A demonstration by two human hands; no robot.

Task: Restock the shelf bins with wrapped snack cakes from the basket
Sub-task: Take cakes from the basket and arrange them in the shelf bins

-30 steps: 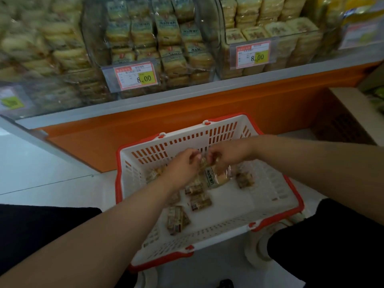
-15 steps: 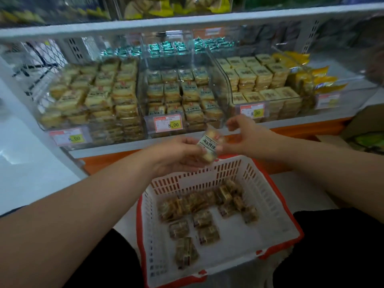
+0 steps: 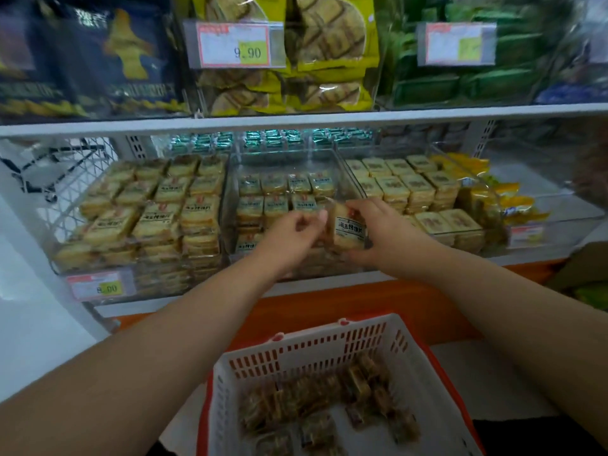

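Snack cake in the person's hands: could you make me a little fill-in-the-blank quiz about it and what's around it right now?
1. The wrapped snack cake is held in front of the ____ of the three clear shelf bins.
2. The right hand grips the cake while the left hand touches its ____ edge.
3. The white basket below has a rim coloured ____.
4. The yellow price tag on the upper shelf reads ____.

Missing words: middle; left; red; 9.90

Cake now up at bin
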